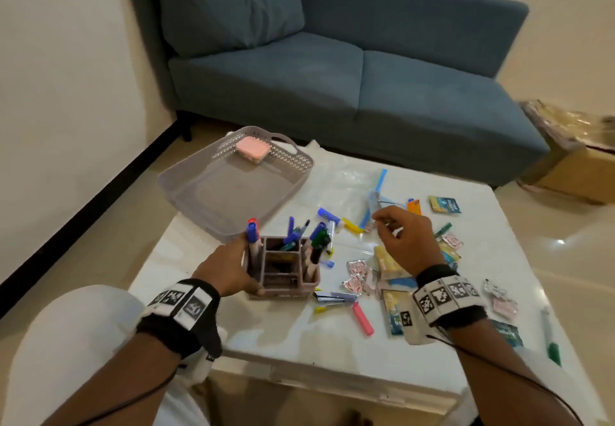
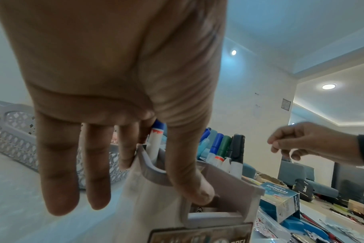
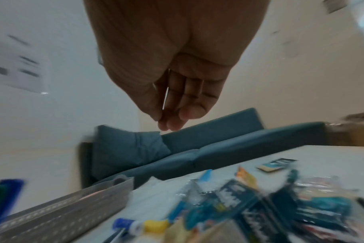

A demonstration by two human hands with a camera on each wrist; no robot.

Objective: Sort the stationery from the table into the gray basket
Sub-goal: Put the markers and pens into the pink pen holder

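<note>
The gray basket stands at the table's far left with a pink pad inside. My left hand grips a mauve pen organizer full of markers, thumb hooked over its wall. My right hand hovers above loose stationery right of the organizer, fingers loosely curled, with nothing plainly seen in them. A stapler and a pink stick lie in front of the organizer.
Several packets, sachets and pens litter the right half of the white table; a green pen lies near its right edge. A blue sofa stands behind the table and a cardboard box sits on the floor at right.
</note>
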